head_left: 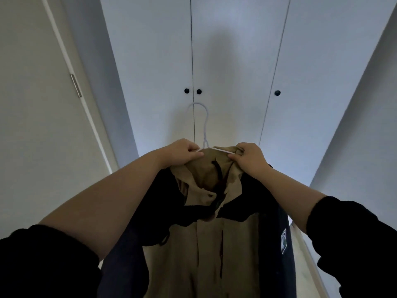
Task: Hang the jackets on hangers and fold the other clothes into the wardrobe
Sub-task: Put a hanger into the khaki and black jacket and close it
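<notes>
A tan and dark navy jacket (206,250) hangs in front of me from a white wire hanger (205,123), whose hook points up before the wardrobe doors. My left hand (182,152) pinches the hanger's left arm together with the jacket's collar. My right hand (249,157) grips the right arm of the hanger and the collar fabric. The hood opening sags between the two hands. The jacket's lower part runs out of view at the bottom.
White wardrobe doors (232,61) with round black knobs (186,90) stand shut straight ahead. A white room door with a metal hinge (76,86) is at the left. A pale wall rises on the right.
</notes>
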